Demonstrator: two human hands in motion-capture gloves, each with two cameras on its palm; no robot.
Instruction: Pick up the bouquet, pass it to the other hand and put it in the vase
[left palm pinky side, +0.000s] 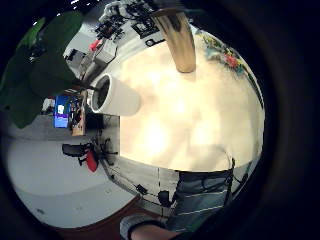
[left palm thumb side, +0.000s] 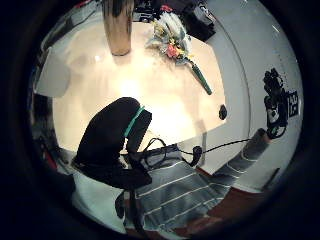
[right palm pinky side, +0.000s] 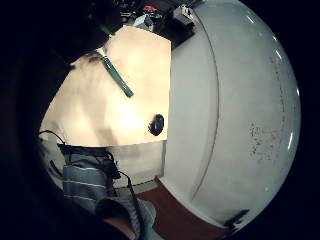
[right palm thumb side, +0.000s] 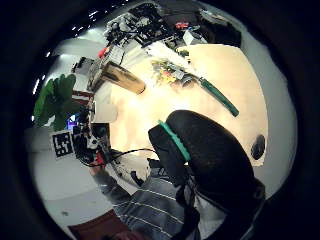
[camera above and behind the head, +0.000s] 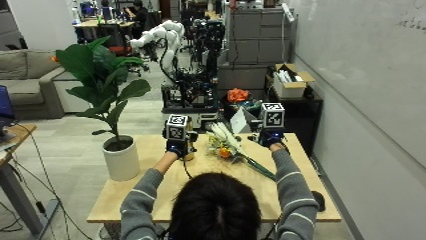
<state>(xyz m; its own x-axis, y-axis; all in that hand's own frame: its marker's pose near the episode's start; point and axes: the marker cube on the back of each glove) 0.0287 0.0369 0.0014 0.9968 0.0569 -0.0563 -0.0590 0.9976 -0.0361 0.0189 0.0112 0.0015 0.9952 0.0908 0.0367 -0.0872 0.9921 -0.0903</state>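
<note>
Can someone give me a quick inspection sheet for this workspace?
Surface: light wooden table, bare at the near left.
Job's things: bouquet lying flat mid-table, green-wrapped stems toward the near right; metallic vase upright beside the flower heads, not holding the bouquet.
Clutter: white pot with a leafy plant at the table's left edge; small dark object near the right edge.
Grippers: left hand raised near the vase, right hand raised beyond the bouquet; neither shows anything held, fingers not visible.
Cables: black cable trailing from a sleeve.
Surroundings: whiteboard wall at right, sofa at left, equipment racks behind the table.
</note>
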